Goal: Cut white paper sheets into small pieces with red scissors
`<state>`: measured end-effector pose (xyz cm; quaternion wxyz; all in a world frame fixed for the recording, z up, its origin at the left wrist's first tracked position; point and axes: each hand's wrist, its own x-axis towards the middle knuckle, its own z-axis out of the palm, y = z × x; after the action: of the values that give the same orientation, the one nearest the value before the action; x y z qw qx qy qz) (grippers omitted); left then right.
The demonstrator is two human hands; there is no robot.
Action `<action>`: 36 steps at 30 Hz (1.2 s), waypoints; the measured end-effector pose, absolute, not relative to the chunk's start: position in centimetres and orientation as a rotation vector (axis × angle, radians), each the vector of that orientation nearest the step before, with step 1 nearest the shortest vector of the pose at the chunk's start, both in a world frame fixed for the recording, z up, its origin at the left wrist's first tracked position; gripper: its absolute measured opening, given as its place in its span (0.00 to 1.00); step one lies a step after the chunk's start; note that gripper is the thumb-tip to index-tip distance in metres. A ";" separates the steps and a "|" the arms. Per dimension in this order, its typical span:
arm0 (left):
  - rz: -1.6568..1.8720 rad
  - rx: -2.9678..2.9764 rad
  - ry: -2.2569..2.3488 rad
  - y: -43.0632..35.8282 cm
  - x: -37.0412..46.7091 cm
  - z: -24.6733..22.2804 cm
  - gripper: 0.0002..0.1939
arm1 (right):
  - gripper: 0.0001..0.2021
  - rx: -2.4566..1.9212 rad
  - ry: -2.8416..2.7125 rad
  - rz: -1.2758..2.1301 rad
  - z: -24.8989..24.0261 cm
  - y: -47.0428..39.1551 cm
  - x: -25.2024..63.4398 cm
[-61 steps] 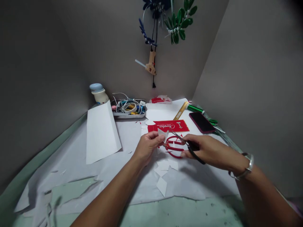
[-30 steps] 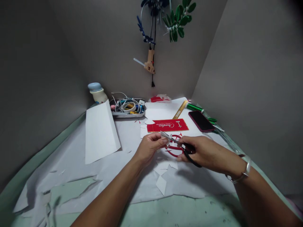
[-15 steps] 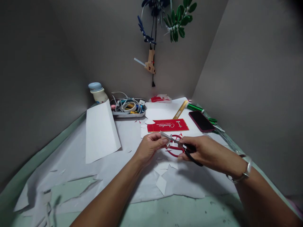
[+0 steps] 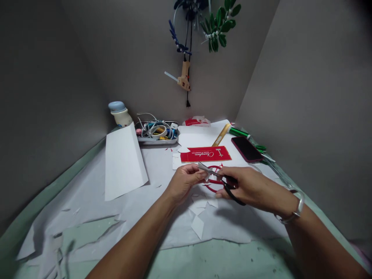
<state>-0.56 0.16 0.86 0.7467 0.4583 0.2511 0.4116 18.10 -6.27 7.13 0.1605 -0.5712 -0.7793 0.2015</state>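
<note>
My left hand [image 4: 186, 180] pinches a small piece of white paper [image 4: 207, 177] between thumb and fingers. Wrapped round the black handles of a pair of scissors [image 4: 231, 190] is my right hand [image 4: 244, 184], and the blades meet the paper at my left fingertips. Behind the scissors, partly hidden, lies a red-handled pair of scissors [image 4: 211, 188]. Cut white paper pieces [image 4: 198, 226] rest on the sheet just below my hands. Beyond them is a flattened red cigarette carton piece [image 4: 206, 154].
A folded white sheet [image 4: 123, 166] lies left, before a blue-lidded jar [image 4: 119, 114]. A metal tray [image 4: 158, 143] holds tape and cords. On the right are a phone [image 4: 246, 148], a gold ribbon [image 4: 221, 135] and a green roll [image 4: 238, 132]. A glue gun [image 4: 184, 77] hangs on the wall.
My right hand has shifted slightly left with the scissors, whose handles have drawn closer to my left hand. My left hand has barely moved.
</note>
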 end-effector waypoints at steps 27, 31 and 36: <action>0.883 1.012 0.531 0.3 -0.6 0.6 0.06 | 0.13 -1.642 -2.255 0.589 7.1 -6.1 18.2; 0.865 1.040 0.537 0.2 -0.6 0.4 0.06 | 0.13 -1.641 -2.239 0.604 7.0 -6.0 18.0; 0.859 1.025 0.548 0.1 -0.6 0.6 0.07 | 0.14 -1.609 -2.219 0.607 6.8 -5.9 17.9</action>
<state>-0.60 0.15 0.63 0.7502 0.4689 0.2508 0.3930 17.92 -5.87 6.81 0.1666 -0.5651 -0.7794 0.2133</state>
